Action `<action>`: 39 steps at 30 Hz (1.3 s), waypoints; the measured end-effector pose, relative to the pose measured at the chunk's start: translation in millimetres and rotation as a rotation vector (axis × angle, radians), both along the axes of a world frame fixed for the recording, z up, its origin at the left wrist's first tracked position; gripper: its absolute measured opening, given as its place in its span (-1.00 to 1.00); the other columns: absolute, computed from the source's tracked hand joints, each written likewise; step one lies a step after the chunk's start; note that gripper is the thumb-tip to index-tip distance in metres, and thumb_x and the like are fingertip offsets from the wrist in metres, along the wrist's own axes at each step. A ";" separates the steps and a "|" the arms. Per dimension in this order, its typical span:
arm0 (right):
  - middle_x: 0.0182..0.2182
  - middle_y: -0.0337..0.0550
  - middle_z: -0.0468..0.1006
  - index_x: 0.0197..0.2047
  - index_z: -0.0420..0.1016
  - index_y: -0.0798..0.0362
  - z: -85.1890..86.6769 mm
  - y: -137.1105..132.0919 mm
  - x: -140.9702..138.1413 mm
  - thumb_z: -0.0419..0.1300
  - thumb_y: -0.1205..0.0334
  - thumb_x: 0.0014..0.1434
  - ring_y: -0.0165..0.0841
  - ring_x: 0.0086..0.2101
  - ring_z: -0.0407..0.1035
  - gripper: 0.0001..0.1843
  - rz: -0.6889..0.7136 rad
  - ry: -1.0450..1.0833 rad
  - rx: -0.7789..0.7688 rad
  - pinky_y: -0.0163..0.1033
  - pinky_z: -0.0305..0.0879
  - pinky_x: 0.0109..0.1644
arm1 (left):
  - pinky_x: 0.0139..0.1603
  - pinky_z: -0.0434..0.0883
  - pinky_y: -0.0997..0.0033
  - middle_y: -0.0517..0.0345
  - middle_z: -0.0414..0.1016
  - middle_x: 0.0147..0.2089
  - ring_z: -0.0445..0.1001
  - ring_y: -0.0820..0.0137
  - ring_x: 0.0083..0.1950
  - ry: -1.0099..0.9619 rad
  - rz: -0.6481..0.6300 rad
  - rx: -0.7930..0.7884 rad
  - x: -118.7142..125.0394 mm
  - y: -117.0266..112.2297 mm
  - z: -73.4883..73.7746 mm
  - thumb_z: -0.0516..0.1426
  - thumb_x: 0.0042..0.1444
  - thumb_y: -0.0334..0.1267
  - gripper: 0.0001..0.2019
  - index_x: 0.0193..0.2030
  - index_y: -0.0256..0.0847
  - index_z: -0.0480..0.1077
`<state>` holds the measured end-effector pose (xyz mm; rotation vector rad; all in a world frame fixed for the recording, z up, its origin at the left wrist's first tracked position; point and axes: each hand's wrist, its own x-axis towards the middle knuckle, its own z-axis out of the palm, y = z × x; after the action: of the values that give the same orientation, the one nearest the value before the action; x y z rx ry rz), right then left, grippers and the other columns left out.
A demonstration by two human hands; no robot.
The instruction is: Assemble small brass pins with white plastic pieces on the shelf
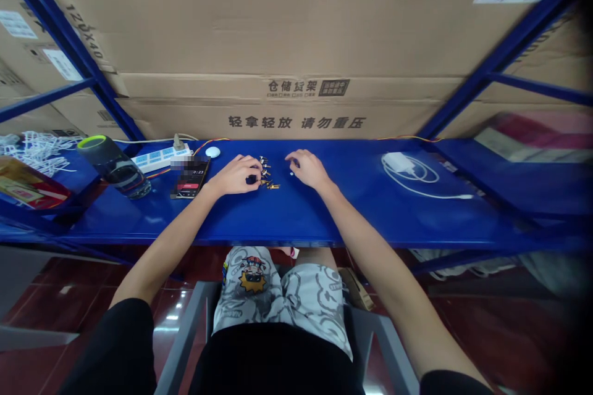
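Several small brass- and silver-coloured metal pieces (pixel 269 176) lie in a loose column on the blue shelf top, too small to make out their kind. My left hand (pixel 237 174) rests at their left side, fingers bent and a gap between thumb and forefinger. Its fingertips reach the edge of the pieces; no held thing shows. To the right of the pieces is my right hand (pixel 309 168), its fingers curved and apart, thumb separate from the forefinger. A tiny white bit (pixel 291 174) lies on the shelf just below that thumb.
Left of my hands are a phone (pixel 191 178), a white round object (pixel 212 152), a power strip (pixel 162 158) and a tilted water bottle (pixel 115 166). A white charger with cable (pixel 402 163) lies to the right. Large cardboard (pixel 287 43) stands behind, between blue posts.
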<state>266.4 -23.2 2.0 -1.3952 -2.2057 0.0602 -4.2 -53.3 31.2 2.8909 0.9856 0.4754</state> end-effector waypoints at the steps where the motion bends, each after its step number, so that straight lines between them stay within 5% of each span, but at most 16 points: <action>1: -0.09 -0.03 0.62 0.00 0.62 -0.01 -1.3 -0.8 -3.8 0.09 0.38 0.29 -0.14 -0.04 0.44 -0.67 0.036 -0.003 -0.001 -0.03 0.36 0.09 | 0.24 0.21 0.06 0.12 0.53 0.08 0.41 0.20 0.14 0.004 -0.001 -0.003 -0.4 -0.5 0.3 0.18 0.22 -0.21 -0.86 -0.33 -0.10 0.54; 8: 0.03 0.03 0.56 0.14 0.58 -0.03 -5.2 -6.0 -33.1 0.16 0.07 0.37 -0.09 0.04 0.40 -0.65 0.163 -0.135 -0.022 0.00 0.32 0.14 | 0.24 0.20 0.08 0.15 0.53 0.10 0.41 0.21 0.16 -0.012 0.009 0.008 -1.3 -3.3 4.3 0.19 0.26 -0.05 -0.80 -0.27 -0.05 0.58; 14: -0.06 -0.01 0.56 0.02 0.62 -0.02 -0.9 -10.2 -37.6 0.11 0.13 0.41 -0.15 -0.03 0.43 -0.71 0.141 -0.118 -0.004 -0.07 0.32 0.07 | 0.16 0.25 0.07 0.08 0.57 -0.03 0.41 0.19 0.04 -0.067 0.163 0.103 -2.0 6.6 -0.4 0.08 0.36 -0.12 -0.74 -0.24 -0.12 0.55; 19: -0.11 -0.08 0.55 -0.10 0.63 -0.04 3.6 -17.7 -39.5 0.26 0.02 0.30 -0.22 -0.16 0.48 -0.76 0.141 -0.038 -0.058 -0.16 0.35 -0.08 | 0.12 0.28 0.07 0.04 0.56 -0.08 0.40 0.17 0.00 -0.067 0.236 0.127 0.4 12.9 -6.4 0.09 0.34 -0.19 -0.79 -0.20 -0.12 0.57; 26: -0.15 -0.12 0.59 -0.15 0.67 -0.02 0.8 -13.4 -41.0 0.27 0.25 0.26 -0.27 -0.18 0.50 -0.86 0.157 -0.012 -0.074 -0.23 0.35 -0.08 | 0.16 0.28 0.04 0.04 0.57 -0.06 0.41 0.18 0.01 -0.041 0.234 0.084 8.6 13.5 -14.5 0.10 0.35 -0.18 -0.77 -0.13 -0.11 0.60; 39: -0.19 -0.13 0.62 -0.17 0.67 -0.01 -2.0 -7.3 -39.4 0.24 0.28 0.32 -0.29 -0.21 0.48 -0.86 0.187 -0.015 -0.062 -0.24 0.27 -0.14 | 0.13 0.29 0.03 0.05 0.60 -0.02 0.42 0.17 0.01 -0.065 0.320 0.038 18.5 15.8 -13.3 0.09 0.36 -0.23 -0.76 -0.14 -0.14 0.61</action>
<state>226.9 -30.5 0.1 -1.2207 -2.3597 0.1859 14.4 -37.5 17.9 2.7359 1.4503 0.6065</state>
